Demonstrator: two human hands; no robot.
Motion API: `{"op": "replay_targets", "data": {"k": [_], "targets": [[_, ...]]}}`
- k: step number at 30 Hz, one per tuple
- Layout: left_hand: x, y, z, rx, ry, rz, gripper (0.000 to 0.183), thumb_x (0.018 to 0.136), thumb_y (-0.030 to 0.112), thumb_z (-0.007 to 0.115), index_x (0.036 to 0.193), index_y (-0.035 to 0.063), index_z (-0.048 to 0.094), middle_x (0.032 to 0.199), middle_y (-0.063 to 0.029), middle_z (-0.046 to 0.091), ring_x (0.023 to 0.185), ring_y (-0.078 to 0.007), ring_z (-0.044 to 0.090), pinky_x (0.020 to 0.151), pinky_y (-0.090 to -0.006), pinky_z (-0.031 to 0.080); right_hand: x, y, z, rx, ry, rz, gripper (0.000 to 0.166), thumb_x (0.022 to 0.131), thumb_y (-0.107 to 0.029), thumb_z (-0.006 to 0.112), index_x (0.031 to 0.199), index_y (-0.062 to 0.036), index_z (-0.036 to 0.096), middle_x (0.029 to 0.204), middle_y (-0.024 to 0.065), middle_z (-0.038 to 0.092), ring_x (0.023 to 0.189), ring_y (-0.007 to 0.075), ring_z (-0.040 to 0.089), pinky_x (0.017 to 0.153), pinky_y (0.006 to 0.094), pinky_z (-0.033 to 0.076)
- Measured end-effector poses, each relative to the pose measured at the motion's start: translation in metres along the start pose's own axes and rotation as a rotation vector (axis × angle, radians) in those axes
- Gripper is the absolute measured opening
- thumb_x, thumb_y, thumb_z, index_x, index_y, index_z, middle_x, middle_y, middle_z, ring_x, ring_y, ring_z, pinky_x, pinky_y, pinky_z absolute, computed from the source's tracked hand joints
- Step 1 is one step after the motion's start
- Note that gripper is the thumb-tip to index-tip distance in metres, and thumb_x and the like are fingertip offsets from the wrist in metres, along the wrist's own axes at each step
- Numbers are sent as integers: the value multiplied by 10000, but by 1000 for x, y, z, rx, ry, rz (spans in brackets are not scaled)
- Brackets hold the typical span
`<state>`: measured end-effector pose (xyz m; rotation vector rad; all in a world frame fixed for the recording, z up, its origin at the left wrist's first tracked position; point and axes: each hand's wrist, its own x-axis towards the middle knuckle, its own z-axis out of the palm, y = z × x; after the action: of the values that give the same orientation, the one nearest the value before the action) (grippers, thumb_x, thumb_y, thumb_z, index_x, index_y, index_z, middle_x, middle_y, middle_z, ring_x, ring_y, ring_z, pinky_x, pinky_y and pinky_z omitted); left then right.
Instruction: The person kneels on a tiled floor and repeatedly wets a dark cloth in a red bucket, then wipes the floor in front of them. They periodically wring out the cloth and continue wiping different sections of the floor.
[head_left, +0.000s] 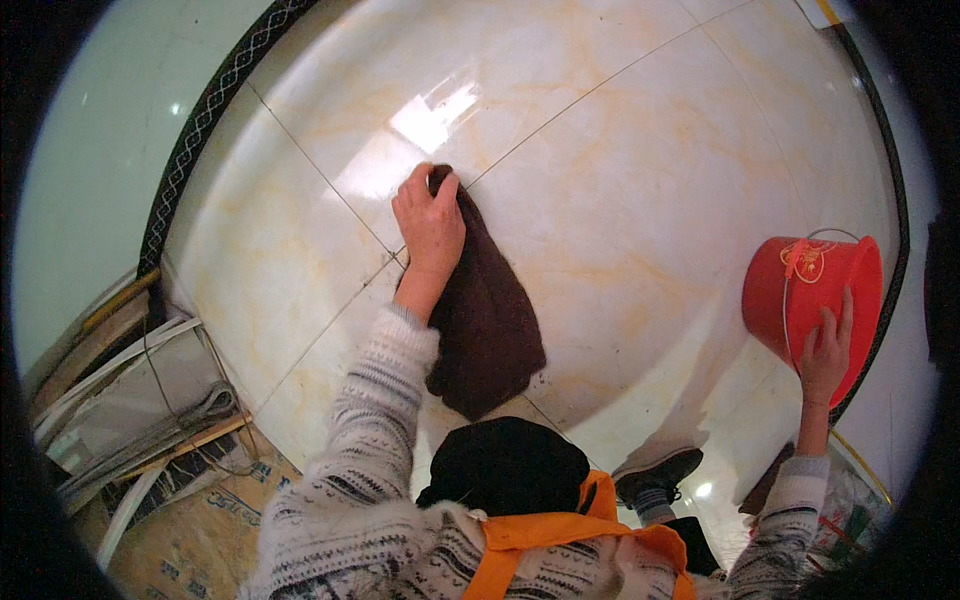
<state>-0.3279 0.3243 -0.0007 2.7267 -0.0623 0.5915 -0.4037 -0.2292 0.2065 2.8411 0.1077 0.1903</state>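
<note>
A dark brown cloth (487, 322) hangs or lies in a long fold over the glossy marbled floor tiles (645, 187). My left hand (433, 217) pinches its upper end between thumb and fingers. Off to the right, my right hand (825, 356) rests against the side of a red plastic bucket (772, 300), its fingers spread near the rim. The bucket is tipped, with its mouth facing right and its wire handle across the side; what is inside cannot be seen.
A black patterned border strip (195, 135) edges the floor at the left. Boards and folded material (172, 375) are stacked at lower left beside a printed brown sheet (202, 525). A dark shoe (660, 469) stands below centre. Plastic bags (847, 517) lie at lower right.
</note>
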Motion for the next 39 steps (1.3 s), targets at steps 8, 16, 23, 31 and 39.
{"op": "replay_targets", "data": {"k": [8, 16, 23, 31, 39], "targets": [[-43, -7, 16, -5, -205, -211, 501, 862, 187, 667, 1295, -1, 502, 1328, -222, 486, 1249, -399, 446, 1053, -495, 343, -5, 8, 0, -23, 9, -36, 320, 817, 34, 585, 1133, -23, 588, 1559, 105, 354, 1348, 334, 464, 1027, 386, 478], [25, -3, 48, -257, -217, 198, 420, 774, 101, 639, 1177, -4, 581, 1238, -173, 565, 1195, -354, 513, 1016, -460, 397, -1, 3, 3, 44, -24, 22, 344, 775, 45, 606, 1114, -14, 599, 1548, 125, 364, 1350, 339, 460, 1037, 397, 479], [-4, -32, 31, -182, -372, 214, 425, 769, 97, 644, 1185, 25, 596, 1211, -161, 588, 1159, -354, 537, 988, -464, 417, -1, 2, -6, 67, -7, -3, 343, 768, 50, 602, 1103, -22, 610, 1544, 131, 373, 1356, 337, 455, 1052, 394, 463], [-126, -98, -67, -49, -402, 20, 484, 764, 49, 636, 1242, 24, 563, 1273, -188, 544, 1203, -379, 502, 1051, -472, 381, -4, 7, 2, 54, -25, 26, 333, 806, 49, 579, 1134, -8, 588, 1565, 113, 340, 1383, 337, 416, 1059, 393, 446], [-19, -83, -17, -44, -228, 66, 394, 805, 120, 630, 1179, 8, 578, 1210, -177, 573, 1118, -376, 529, 973, -461, 419, -3, 6, 6, 75, -23, 2, 337, 817, 39, 579, 1147, -32, 579, 1573, 105, 324, 1366, 346, 436, 1045, 391, 462]]}}
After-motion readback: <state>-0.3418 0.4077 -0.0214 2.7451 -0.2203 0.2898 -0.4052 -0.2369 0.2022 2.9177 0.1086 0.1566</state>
